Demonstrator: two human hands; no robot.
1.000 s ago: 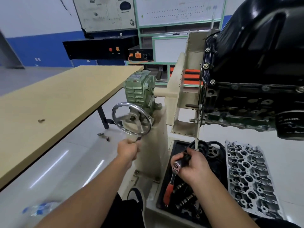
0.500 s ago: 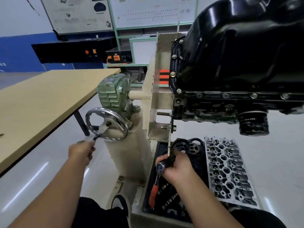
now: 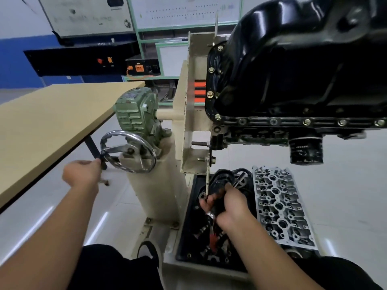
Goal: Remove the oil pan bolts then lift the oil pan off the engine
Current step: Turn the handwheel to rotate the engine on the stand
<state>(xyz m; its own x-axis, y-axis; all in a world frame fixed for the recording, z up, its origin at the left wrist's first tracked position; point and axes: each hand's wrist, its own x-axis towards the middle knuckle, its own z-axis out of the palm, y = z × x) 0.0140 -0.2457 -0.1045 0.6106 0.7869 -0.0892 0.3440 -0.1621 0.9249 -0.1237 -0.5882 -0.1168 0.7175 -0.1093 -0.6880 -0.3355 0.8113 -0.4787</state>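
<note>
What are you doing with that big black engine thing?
A person is getting an engine ready to take its oil pan off. The left hand grips the crank handle of the stand's handwheel, which turns the engine. The right hand holds a ratchet wrench low over the parts tray. The bolts are still in the pan's rim.

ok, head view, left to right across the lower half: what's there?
wooden table → left hand → handwheel → right hand holding the ratchet → cylinder head
</note>
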